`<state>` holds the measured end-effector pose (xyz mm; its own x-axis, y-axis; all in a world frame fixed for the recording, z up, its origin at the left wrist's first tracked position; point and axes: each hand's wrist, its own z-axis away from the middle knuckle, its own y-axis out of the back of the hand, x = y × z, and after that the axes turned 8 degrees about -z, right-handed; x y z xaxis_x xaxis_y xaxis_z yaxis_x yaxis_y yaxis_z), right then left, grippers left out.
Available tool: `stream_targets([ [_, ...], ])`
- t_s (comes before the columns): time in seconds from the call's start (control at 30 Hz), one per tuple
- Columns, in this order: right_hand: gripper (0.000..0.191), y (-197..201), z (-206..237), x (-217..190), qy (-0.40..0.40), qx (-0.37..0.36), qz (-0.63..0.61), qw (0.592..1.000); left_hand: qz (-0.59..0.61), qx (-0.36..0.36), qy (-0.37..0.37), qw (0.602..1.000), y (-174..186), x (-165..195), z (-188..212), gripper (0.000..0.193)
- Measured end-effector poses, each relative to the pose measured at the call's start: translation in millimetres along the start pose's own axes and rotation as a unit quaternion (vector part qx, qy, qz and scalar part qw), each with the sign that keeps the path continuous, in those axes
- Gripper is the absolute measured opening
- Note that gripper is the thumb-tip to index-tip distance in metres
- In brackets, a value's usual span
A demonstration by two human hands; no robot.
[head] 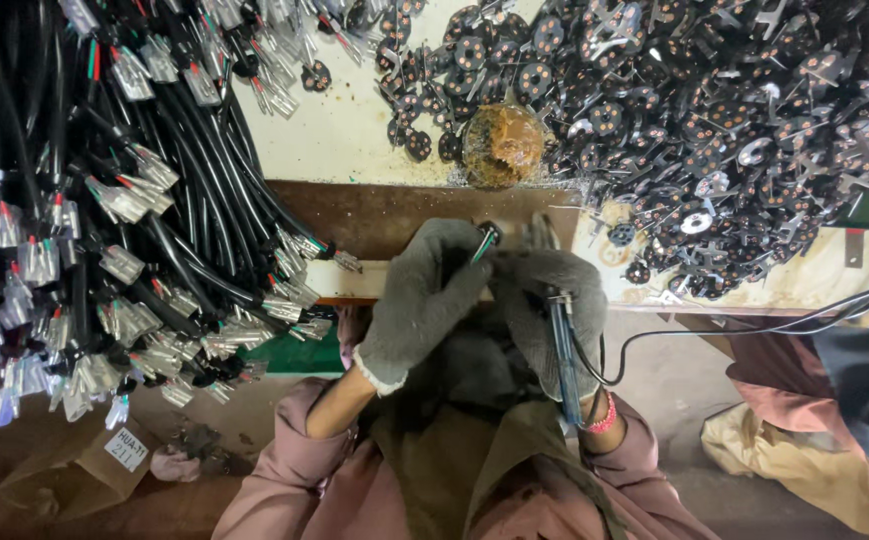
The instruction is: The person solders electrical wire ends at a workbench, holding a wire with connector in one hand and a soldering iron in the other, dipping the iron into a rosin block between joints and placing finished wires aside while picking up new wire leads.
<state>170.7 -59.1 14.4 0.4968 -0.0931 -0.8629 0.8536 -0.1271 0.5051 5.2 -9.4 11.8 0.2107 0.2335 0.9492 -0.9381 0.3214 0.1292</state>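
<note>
While the left hand, gloved in grey, is closed around a black cable end whose coloured wires poke out just above the fingers, the right hand, also gloved, is wrapped around a blue-handled iron with its tip pointing up toward that same end; both hands meet just in front of the bench edge, over the lap. The work looks like soldering or tinning the wire tips, and doing it well probably depends on keeping the two wrists braced against each other so the tip lands on one conductor only. Whether the tip touches the wire cannot be told; the gloves hide it. The brown lump of flux or rosin sits just beyond the hands on the bench, near enough for a quick dip. The iron's cord loops off to the right and should stay slack so it does not tug the tip. To the left hangs a bundle of cables with clear-sleeved terminals; to the right lies a heap of black discs, both well apart from the hot tip.
</note>
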Motion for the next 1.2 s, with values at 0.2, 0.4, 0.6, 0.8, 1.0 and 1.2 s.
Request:
stream_targets([
  [0.2,0.011,13,19,29,0.02,-0.011,-0.043,0.999,-0.128,-0.058,-0.075,0.987,10,5,4,0.033],
  [0.4,0.029,20,13,38,0.148,-0.03,0.159,0.976,-0.161,-0.119,-0.1,0.975,22,-4,2,0.019],
  [0.6,0.032,23,-4,3,0.067,-0.042,0.016,0.997,-0.161,-0.088,-0.09,0.979,16,-4,4,0.016],
  [0.8,0.025,18,-5,3,0.0,-0.04,-0.101,0.994,-0.04,-0.205,-0.007,0.978,17,-10,-1,0.02],
  [1.0,0.041,24,-6,-2,-0.041,-0.067,-0.051,0.996,-0.067,-0.144,-0.026,0.987,13,-9,5,0.015],
  [1.2,0.038,20,-5,-5,-0.029,0.015,-0.087,0.996,-0.027,-0.106,-0.057,0.992,5,-9,12,0.017],
])
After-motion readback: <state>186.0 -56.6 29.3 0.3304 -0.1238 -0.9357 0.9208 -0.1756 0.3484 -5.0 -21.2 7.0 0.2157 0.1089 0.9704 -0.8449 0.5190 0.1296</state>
